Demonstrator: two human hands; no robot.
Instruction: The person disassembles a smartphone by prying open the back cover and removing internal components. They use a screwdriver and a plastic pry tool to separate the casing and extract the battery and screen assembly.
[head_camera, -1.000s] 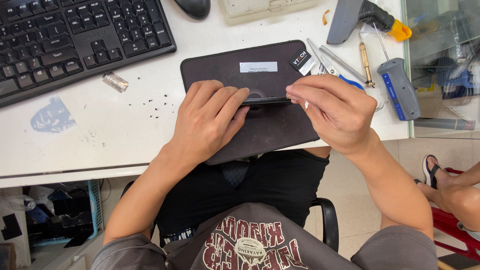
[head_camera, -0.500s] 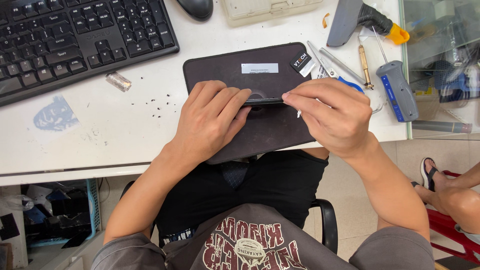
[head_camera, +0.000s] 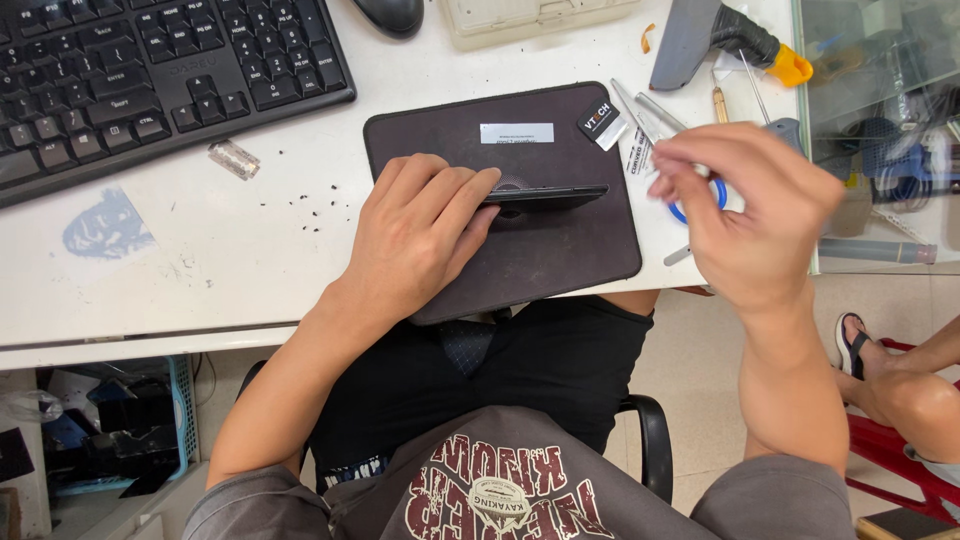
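A dark slim phone (head_camera: 560, 195) stands on its long edge on a dark work mat (head_camera: 560, 250) at the desk's front edge. My left hand (head_camera: 420, 235) lies on the mat with its fingers pressed against the phone's left end, holding it upright. Off to the phone's right, my right hand (head_camera: 760, 210) hovers above metal tweezers (head_camera: 640, 110) and a blue ring-shaped tool handle (head_camera: 718, 195). Its fingers are curled together and blurred. Whether they pinch anything is not clear.
A black keyboard (head_camera: 150, 80) and mouse (head_camera: 390, 12) lie at the back left, with a beige box (head_camera: 530, 15) behind the mat. A grey tool with a yellow tip (head_camera: 720, 35) sits back right. Another person's leg and sandal (head_camera: 900, 370) are at the right.
My right hand has let go of the phone's right end and moved right, over the tools. My left hand still holds the phone in place.
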